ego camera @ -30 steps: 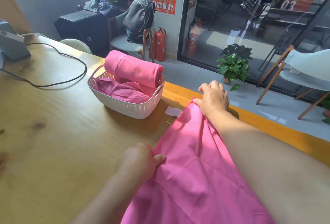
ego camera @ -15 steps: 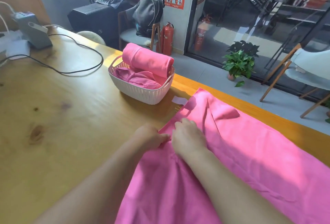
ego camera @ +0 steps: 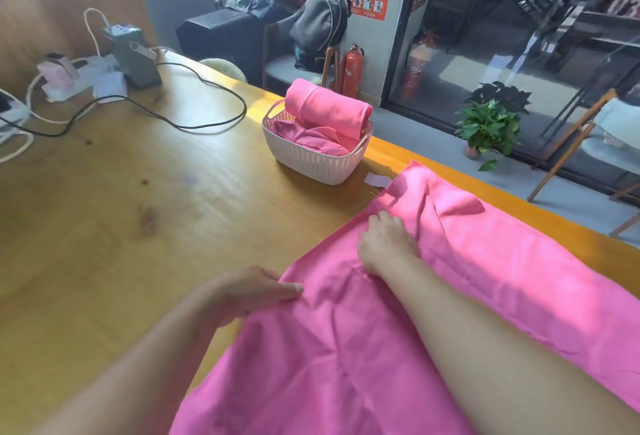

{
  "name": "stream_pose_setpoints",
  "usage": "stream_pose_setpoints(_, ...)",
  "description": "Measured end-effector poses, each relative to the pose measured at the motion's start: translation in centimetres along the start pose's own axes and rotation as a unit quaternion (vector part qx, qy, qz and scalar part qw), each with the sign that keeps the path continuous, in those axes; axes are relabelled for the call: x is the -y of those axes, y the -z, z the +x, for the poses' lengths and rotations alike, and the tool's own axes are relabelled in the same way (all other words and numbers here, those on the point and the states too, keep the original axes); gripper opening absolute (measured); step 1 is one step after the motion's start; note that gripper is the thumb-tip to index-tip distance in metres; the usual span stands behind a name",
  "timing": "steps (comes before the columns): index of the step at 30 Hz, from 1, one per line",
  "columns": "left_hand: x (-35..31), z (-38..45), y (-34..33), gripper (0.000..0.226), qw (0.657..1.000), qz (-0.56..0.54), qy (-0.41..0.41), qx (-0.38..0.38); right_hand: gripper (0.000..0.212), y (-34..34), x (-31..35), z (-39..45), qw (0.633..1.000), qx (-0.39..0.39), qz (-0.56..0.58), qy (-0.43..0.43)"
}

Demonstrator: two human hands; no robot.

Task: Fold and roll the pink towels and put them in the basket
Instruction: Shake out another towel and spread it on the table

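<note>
A large pink towel (ego camera: 433, 296) lies spread and wrinkled over the right part of the wooden table (ego camera: 138, 244), with a small fold near its far corner. My left hand (ego camera: 254, 292) pinches the towel's left edge close to me, thumb on top. Farther along that edge, my right hand (ego camera: 384, 240) grips the cloth with curled fingers. Beyond the towel's far corner stands a white woven basket (ego camera: 311, 166). In it, a rolled pink towel (ego camera: 329, 112) lies across the top of a second, crumpled pink towel (ego camera: 311, 138).
A small paper slip (ego camera: 375, 180) lies between basket and towel. A grey device (ego camera: 133, 57) with a black cable (ego camera: 194, 124) and white cords sits at the far left. The table's far edge runs behind the basket; chairs, fire extinguishers and a potted plant (ego camera: 491, 123) stand beyond.
My hands, side by side on the towel's edge half a second ago, have drawn apart along it: the left toward me, the right toward the far corner. The towel lies flatter.
</note>
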State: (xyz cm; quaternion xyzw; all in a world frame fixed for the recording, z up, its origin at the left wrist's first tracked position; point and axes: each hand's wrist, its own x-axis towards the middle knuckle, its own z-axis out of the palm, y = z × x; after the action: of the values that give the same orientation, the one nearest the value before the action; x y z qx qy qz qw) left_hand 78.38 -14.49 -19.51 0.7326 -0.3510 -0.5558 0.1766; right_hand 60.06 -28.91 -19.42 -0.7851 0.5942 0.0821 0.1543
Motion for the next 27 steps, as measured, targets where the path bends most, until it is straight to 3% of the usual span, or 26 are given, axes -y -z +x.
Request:
stream_pose_setpoints(3, 0.8, -0.6, -1.2, 0.015, 0.999, 0.018, -0.006, -0.049, 0.046, 0.4, 1.6, -1.8, 0.999, -0.011, -0.034, 0.000)
stream_pose_setpoints(6, 1.0, -0.6, -2.0, 0.019, 0.994, 0.037, -0.017, -0.101, 0.037, -0.9, 3.7, -4.9, 0.995, -0.050, -0.028, 0.077)
stream_pose_setpoints(8, 1.0, -0.8, -2.2, 0.020, 0.991, 0.056, -0.025, -0.116, 0.035, -2.2, 4.6, -6.8, 0.993, -0.010, -0.027, 0.117)
stream_pose_setpoints(11, 1.7, -1.7, -1.9, 0.037, 0.986, 0.085, -0.017, -0.142, 0.039, -2.7, 4.7, -7.4, 0.994, 0.017, -0.006, 0.103)
stream_pose_setpoints(13, 2.8, -3.1, -1.2, 0.038, 0.992, 0.057, -0.005, -0.117, 0.042, -2.5, 4.7, -7.2, 0.994, 0.022, -0.003, 0.103)
stream_pose_setpoints(17, 5.6, -7.1, 0.3, 0.038, 0.997, -0.042, 0.042, 0.042, 0.046, -2.1, 4.5, -6.7, 0.994, 0.045, -0.015, 0.099)
stream_pose_setpoints(20, 7.3, -9.1, 1.0, 0.036, 0.991, -0.064, 0.050, 0.102, 0.046, -1.9, 4.5, -6.4, 0.995, 0.047, -0.015, 0.090)
stream_pose_setpoints(23, 8.2, -10.2, 1.4, 0.039, 0.995, -0.024, 0.050, 0.086, 0.043, -1.9, 4.7, -6.3, 0.995, 0.047, -0.021, 0.087)
stream_pose_setpoints(27, 9.6, -10.7, 1.6, 0.046, 0.996, 0.054, 0.075, 0.002, 0.048, -1.9, 5.1, -6.5, 0.995, 0.054, -0.028, 0.074)
